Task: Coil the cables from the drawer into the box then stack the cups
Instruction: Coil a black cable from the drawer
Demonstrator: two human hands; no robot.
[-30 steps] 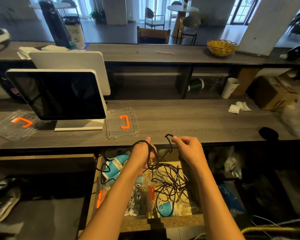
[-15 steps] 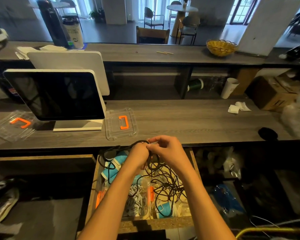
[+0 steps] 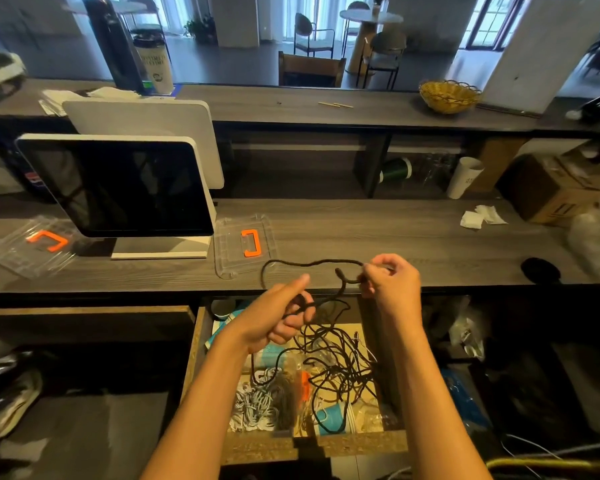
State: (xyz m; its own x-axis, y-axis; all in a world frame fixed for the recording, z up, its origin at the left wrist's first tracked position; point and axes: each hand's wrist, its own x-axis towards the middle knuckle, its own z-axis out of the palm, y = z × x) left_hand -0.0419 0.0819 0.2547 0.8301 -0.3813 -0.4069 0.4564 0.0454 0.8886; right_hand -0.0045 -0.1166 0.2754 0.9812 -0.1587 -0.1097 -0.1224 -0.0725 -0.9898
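While the bench [image 3: 378, 237] stretches above the open drawer [image 3: 312, 441], the left hand [image 3: 274, 317] curls round gathered loops of the black cable [image 3: 312, 263] and the right hand [image 3: 392, 285] pinches its strand; the rest trails tangled into the drawer

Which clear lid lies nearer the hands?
Start at the dark-screened monitor on the grey wooden counter. Right of its white base lies a clear plastic lid. Its orange handle stands upright like a bracket; the other lid sits far left.
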